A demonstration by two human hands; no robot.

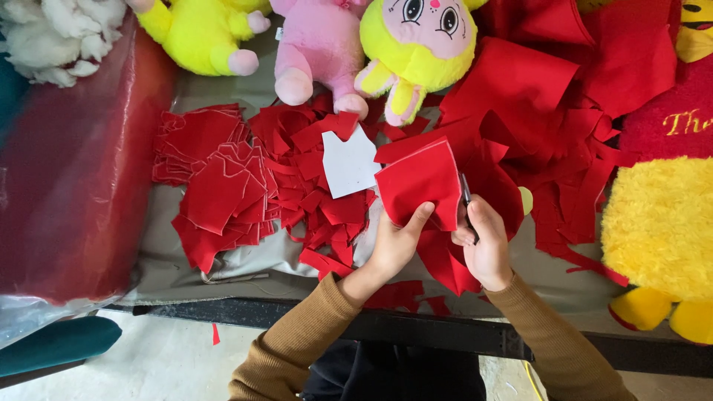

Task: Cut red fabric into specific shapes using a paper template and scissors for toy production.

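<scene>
My left hand (394, 241) pinches the lower edge of a red felt piece (417, 182) with a white chalk outline, holding it up over the table. My right hand (484, 245) grips dark scissors (466, 197) whose blades meet the felt's right edge. A white paper pattern (349, 163) lies on red scraps just left of the felt. Cut red felt shapes (212, 186) are piled further left.
Larger red felt sheets (520, 82) and offcuts cover the right of the grey table cover (245, 263). Yellow (197, 30), pink (316, 44) and yellow-hooded (416, 44) plush toys sit at the back. A big yellow plush (661, 230) is right; white stuffing (56, 33) top left.
</scene>
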